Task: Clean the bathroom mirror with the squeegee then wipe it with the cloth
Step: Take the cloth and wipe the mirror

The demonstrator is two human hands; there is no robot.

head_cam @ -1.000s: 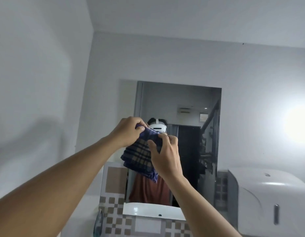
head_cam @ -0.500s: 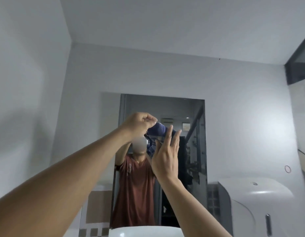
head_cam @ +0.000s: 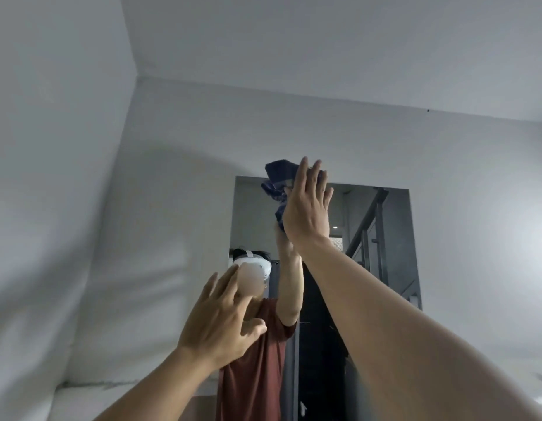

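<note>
White bathroom wall, mirror (head_cam: 385, 253) at 6 o'clock: wipe stage starting.
Right hand (head_cam: 307, 208) flat, fingers spread, pressing cloth (head_cam: 277, 177) to mirror's top edge; left hand (head_cam: 221, 320) open, empty. Squeegee unseen, probably done; wiping remains.

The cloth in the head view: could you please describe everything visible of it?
The cloth is dark blue woven fabric with faint lighter check lines, bunched and crumpled. It sits at the mirror's top edge, partly overlapping the wall above. The right hand presses it flat-palmed against the glass, fingers extended, hiding its right part.
</note>
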